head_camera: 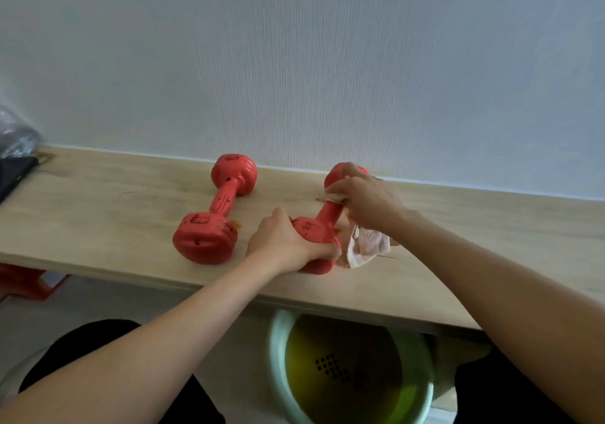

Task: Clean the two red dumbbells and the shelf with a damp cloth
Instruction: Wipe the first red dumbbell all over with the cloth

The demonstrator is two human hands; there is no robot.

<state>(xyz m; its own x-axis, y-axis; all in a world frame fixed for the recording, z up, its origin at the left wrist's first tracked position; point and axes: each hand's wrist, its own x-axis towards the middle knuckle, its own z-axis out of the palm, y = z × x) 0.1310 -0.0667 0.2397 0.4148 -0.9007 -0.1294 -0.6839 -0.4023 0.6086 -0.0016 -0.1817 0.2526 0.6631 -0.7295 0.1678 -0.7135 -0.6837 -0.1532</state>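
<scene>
head view, item 1: right-hand dumbbell lying on shelf, far end near wall. left hand clenched round its near end, steadying. right hand grips cloth wrapped on the handle by the far head; rest of cloth trails onto shelf beside near end. item 2: left-hand dumbbell lying just beside, apart, untouched by either hand. progress, judged: wiping of 1st dumbbell under way; 2nd dumbbell + shelf prob still to do; orange-brown marks on shelf near both dumbbells. surface: pale wood-look board vs pale blue textured wall. room: green basin w/ yellowish water under shelf, red stool lower left, dark bag at shelf's left end
</scene>
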